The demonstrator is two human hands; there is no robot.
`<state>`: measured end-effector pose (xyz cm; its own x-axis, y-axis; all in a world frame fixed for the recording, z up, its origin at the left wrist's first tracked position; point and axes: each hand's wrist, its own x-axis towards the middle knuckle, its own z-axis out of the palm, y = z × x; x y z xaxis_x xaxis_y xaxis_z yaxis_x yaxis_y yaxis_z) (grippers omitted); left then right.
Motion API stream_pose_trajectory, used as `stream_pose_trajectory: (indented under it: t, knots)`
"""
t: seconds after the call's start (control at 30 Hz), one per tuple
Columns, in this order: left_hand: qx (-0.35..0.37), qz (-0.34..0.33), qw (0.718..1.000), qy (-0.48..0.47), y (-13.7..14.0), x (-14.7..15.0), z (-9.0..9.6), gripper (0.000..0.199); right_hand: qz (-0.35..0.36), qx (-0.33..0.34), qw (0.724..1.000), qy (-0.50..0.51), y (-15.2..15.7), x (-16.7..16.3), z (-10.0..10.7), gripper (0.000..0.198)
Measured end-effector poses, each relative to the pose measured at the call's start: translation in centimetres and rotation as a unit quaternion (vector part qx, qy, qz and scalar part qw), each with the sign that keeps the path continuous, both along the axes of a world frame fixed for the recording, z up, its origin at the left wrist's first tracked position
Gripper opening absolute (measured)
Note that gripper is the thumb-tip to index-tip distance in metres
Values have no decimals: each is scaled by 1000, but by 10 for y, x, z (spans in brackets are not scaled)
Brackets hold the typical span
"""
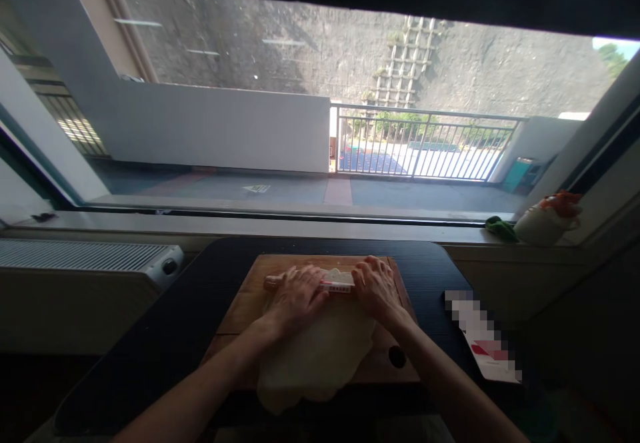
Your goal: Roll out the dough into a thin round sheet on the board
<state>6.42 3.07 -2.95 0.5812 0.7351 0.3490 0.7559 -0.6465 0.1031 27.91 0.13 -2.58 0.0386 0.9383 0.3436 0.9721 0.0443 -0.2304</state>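
A wide, thin sheet of pale dough point(320, 350) lies on a wooden cutting board point(235, 316), its near edge hanging over the board's front. Across the far part of the dough runs a rolling pin point(341, 288) with a printed white and red label around its middle. My left hand point(300, 290) rests over the left part of the pin, fingers bent down across it. On the right part, my right hand point(375, 286) has its fingers curled over the pin and hides that end. A little dough shows beyond the pin between the hands.
The board sits on a black table point(165, 323) below a large window. At the table's right lies a partly blurred packet point(487, 343). A white pot point(543, 223) and a green cloth-like item point(501, 228) stand on the sill; a radiator point(85, 256) is at left.
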Motion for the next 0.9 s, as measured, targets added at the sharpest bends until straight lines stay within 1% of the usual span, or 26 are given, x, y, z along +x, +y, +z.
stream_pose_trajectory:
  t: [0.07, 0.13, 0.2, 0.3, 0.37, 0.4, 0.47, 0.57, 0.63, 0.7, 0.8, 0.9]
  knots:
    - [2, -34, 999, -14, -13, -2, 2, 39, -10, 35, 999, 2, -8, 4, -4, 42]
    - [8, -36, 999, -23, -23, -3, 9, 35, -13, 46, 999, 3, -14, 7, -5, 43]
    - [16, -29, 999, -25, -27, -6, 21, 30, 0, 48, 999, 10, -15, 5, 0, 44]
    - [25, -11, 999, -17, -31, -23, 40, 29, 30, 48, 998, 28, -10, -11, 13, 45]
    - [19, 12, 1000, -5, -37, -45, 44, 30, 60, 35, 997, 32, -6, -31, 20, 44]
    - [9, 24, 1000, 1, -42, -58, 43, 30, 79, 23, 996, 31, -5, -43, 22, 42]
    - [-22, 46, 999, 13, -56, -83, 34, 30, 107, 7, 994, 33, -6, -67, 21, 39]
    - [-53, 62, 997, 16, -79, -108, 16, 32, 131, 21, 991, 36, -14, -96, 13, 33]
    - [-42, 71, 996, 15, -89, -113, 8, 34, 134, 39, 990, 32, -18, -106, 7, 32]
    - [-8, 81, 997, 18, -91, -112, 2, 36, 134, 41, 990, 23, -16, -110, 3, 35]
    - [43, 95, 994, 32, -80, -108, -3, 38, 128, 11, 992, 15, 0, -111, 4, 39]
    - [71, 127, 988, 45, -68, -107, -9, 43, 116, -31, 993, 12, 17, -113, 8, 44]
